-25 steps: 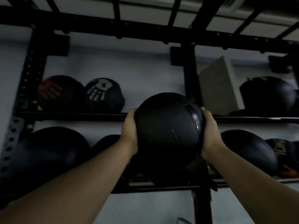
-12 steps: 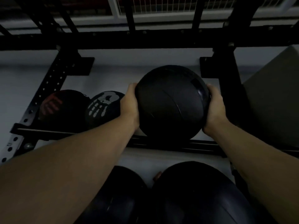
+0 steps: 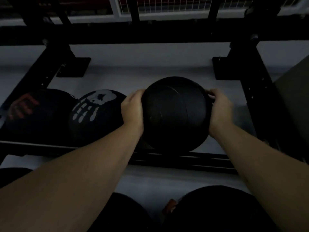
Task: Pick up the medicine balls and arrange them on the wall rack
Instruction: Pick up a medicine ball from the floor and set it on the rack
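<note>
I hold a plain black medicine ball (image 3: 175, 114) between both palms, low over the upper rail (image 3: 184, 159) of the black wall rack; whether it rests on the rail I cannot tell. My left hand (image 3: 133, 111) presses its left side and my right hand (image 3: 219, 111) its right side. To the left on the same shelf sit a black ball with a white handprint (image 3: 95, 114) and a black ball with a red handprint (image 3: 33, 113). The white-print ball nearly touches my left hand.
Black rack uprights (image 3: 250, 77) and a crossbar (image 3: 150, 34) frame the shelf against a pale wall. A grey box (image 3: 294, 101) stands to the right of the upright. Two large dark balls (image 3: 217, 210) lie on the shelf below.
The held ball has gone up from the lower shelf level and forward onto the upper shelf level, beside the white-print ball. My view has tilted upward and closer to the rack.
</note>
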